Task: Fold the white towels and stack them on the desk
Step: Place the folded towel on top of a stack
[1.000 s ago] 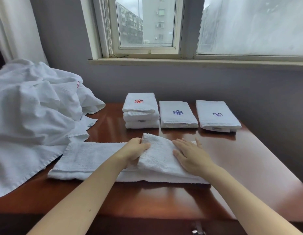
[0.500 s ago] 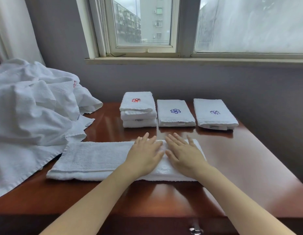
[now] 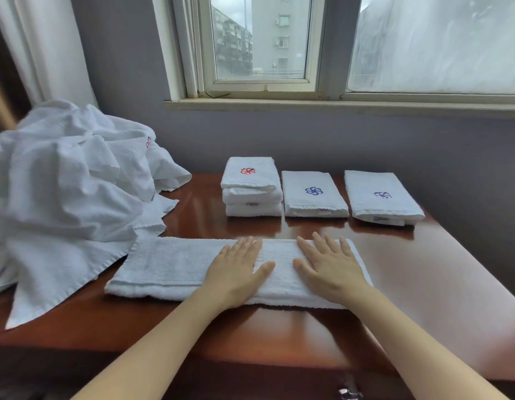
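A white towel (image 3: pixel 169 264), folded into a long strip, lies across the front of the brown desk (image 3: pixel 440 284). My left hand (image 3: pixel 236 269) and my right hand (image 3: pixel 331 267) press flat on its right half, fingers straight and spread, a small gap between them. Behind the strip, a stack of folded towels with a red emblem (image 3: pixel 252 187) stands beside a folded towel with a blue emblem (image 3: pixel 312 194) and another with a purple emblem (image 3: pixel 381 197).
A big heap of unfolded white towels (image 3: pixel 63 192) covers the desk's left side and hangs over its edge. A grey wall and a window sill (image 3: pixel 337 105) run behind the desk. A metal drawer handle (image 3: pixel 348 392) shows at the front.
My left hand brought the raised right end of the strip down onto the towel and let go. Both hands now lie flat and have slid a little apart.
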{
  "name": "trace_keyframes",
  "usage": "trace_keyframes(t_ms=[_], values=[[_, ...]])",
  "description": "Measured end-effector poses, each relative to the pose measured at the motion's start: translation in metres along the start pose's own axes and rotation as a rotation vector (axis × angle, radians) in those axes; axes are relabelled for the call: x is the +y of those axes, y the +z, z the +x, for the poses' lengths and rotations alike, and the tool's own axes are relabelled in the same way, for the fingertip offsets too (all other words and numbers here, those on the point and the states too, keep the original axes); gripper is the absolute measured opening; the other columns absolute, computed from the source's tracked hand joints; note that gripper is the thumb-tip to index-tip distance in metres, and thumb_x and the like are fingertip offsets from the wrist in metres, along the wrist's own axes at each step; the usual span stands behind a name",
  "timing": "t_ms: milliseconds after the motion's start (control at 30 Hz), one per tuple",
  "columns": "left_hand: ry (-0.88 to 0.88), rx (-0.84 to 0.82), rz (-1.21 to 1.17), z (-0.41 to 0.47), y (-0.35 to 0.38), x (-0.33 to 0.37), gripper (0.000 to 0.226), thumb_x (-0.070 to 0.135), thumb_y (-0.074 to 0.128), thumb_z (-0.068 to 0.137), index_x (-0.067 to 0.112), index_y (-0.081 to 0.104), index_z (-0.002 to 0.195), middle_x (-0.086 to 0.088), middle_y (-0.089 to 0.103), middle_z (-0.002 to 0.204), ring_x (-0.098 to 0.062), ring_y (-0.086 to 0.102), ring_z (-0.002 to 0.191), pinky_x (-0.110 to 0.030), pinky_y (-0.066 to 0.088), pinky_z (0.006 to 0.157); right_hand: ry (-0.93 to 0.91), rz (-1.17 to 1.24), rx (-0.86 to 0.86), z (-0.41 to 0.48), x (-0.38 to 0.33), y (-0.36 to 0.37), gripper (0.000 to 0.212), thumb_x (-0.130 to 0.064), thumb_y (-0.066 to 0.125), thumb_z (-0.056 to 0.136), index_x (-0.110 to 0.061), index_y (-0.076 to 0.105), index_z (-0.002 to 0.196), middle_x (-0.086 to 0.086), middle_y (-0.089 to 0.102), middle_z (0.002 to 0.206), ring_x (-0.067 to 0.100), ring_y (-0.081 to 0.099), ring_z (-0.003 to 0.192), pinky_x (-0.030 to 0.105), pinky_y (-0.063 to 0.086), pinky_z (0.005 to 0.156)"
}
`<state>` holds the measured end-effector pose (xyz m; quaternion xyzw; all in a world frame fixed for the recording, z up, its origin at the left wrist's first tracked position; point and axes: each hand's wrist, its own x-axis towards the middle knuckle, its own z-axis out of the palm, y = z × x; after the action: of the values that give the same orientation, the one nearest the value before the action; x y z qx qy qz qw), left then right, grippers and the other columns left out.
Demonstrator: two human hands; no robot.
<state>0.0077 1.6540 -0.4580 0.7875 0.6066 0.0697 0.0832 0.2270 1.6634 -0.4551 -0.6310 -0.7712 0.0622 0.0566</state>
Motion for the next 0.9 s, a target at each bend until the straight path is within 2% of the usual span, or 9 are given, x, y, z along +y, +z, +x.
trace_keyframes(t_ms=[100, 167, 267, 400, 467, 567, 700, 833, 900], values=[[-0.037, 0.102, -0.127, -0.026, -0.006, -0.029, 0.074, 0.067, 0.012, 0.093, 0.030, 0.016, 0.157, 0.009, 0.013, 0.165, -0.006, 0.003, 0.151, -0.031, 0.000, 0.122, 0.005, -0.002, 0.002, -0.003, -0.013, -0.005, 0.072, -0.071, 0.013, 0.092, -0.039, 0.007, 0.156, 0.002, -0.003, 0.166, 0.025, -0.012, 0.151, 0.051, -0.017, 0.117], [-0.118, 0.277, -0.193, -0.042, -0.013, -0.056, 0.060, 0.058, 0.028, 0.099, 0.029, 0.033, 0.152, 0.008, 0.031, 0.159, -0.010, 0.019, 0.149, -0.032, 0.014, 0.120, -0.053, 0.003, 0.012, -0.004, -0.034, -0.003, 0.073, -0.073, 0.010, 0.090, -0.040, 0.007, 0.155, 0.000, -0.002, 0.166, 0.024, -0.012, 0.151, 0.053, -0.017, 0.117], [-0.308, 0.436, -0.229, -0.061, -0.026, -0.096, 0.046, 0.044, 0.046, 0.099, 0.024, 0.049, 0.141, 0.003, 0.048, 0.146, -0.017, 0.040, 0.136, -0.037, 0.032, 0.111, -0.151, 0.033, -0.003, 0.000, -0.069, 0.003, 0.066, -0.065, 0.014, 0.095, -0.038, 0.010, 0.155, -0.002, 0.003, 0.166, 0.020, -0.010, 0.152, 0.053, -0.016, 0.117], [-0.500, 0.527, -0.176, -0.086, -0.036, -0.133, 0.039, 0.036, 0.057, 0.094, 0.021, 0.058, 0.130, -0.002, 0.055, 0.135, -0.024, 0.045, 0.127, -0.042, 0.041, 0.101, -0.241, 0.027, -0.003, 0.015, -0.111, 0.011, 0.059, -0.056, 0.020, 0.101, -0.033, 0.016, 0.155, 0.001, 0.006, 0.165, 0.020, -0.007, 0.152, 0.051, -0.012, 0.119], [-0.573, 0.482, -0.081, -0.094, -0.038, -0.141, 0.043, 0.039, 0.058, 0.093, 0.020, 0.056, 0.131, -0.004, 0.055, 0.134, -0.026, 0.046, 0.125, -0.043, 0.042, 0.098, -0.271, -0.003, 0.000, 0.022, -0.126, 0.016, 0.056, -0.053, 0.023, 0.102, -0.032, 0.018, 0.154, 0.002, 0.009, 0.165, 0.021, -0.004, 0.152, 0.053, -0.010, 0.119], [-0.657, 0.310, 0.059, -0.096, -0.038, -0.144, 0.054, 0.050, 0.051, 0.094, 0.018, 0.048, 0.137, -0.008, 0.052, 0.135, -0.028, 0.046, 0.125, -0.042, 0.042, 0.098, -0.241, -0.062, -0.015, 0.028, -0.135, 0.023, 0.059, -0.057, 0.022, 0.100, -0.033, 0.020, 0.153, 0.004, 0.010, 0.164, 0.027, -0.001, 0.151, 0.058, -0.012, 0.117], [-0.668, 0.178, -0.098, -0.087, -0.049, -0.153, 0.064, 0.047, 0.057, 0.089, 0.016, 0.041, 0.142, -0.010, 0.050, 0.137, -0.030, 0.052, 0.122, -0.040, 0.044, 0.094, -0.208, -0.091, -0.020, 0.030, -0.135, 0.030, 0.065, -0.062, 0.017, 0.097, -0.034, 0.012, 0.155, 0.006, 0.005, 0.165, 0.028, -0.002, 0.152, 0.057, -0.012, 0.117], [-0.707, 0.004, -0.359, -0.074, -0.072, -0.165, 0.038, 0.032, 0.071, 0.078, 0.006, 0.060, 0.105, -0.003, 0.065, 0.093, -0.021, 0.062, 0.084, -0.029, 0.044, 0.068, -0.212, -0.091, -0.025, 0.031, -0.135, 0.031, 0.067, -0.064, 0.013, 0.095, -0.035, 0.008, 0.155, 0.005, 0.002, 0.166, 0.028, -0.004, 0.152, 0.055, -0.011, 0.118], [-0.682, -0.047, -0.429, -0.071, -0.079, -0.164, 0.037, 0.033, 0.072, 0.068, 0.009, 0.061, 0.095, -0.003, 0.064, 0.086, -0.019, 0.059, 0.076, -0.028, 0.043, 0.064, -0.209, -0.095, -0.018, 0.031, -0.134, 0.032, 0.067, -0.064, 0.013, 0.094, -0.035, 0.008, 0.155, 0.005, 0.002, 0.166, 0.027, -0.003, 0.152, 0.055, -0.011, 0.118]])
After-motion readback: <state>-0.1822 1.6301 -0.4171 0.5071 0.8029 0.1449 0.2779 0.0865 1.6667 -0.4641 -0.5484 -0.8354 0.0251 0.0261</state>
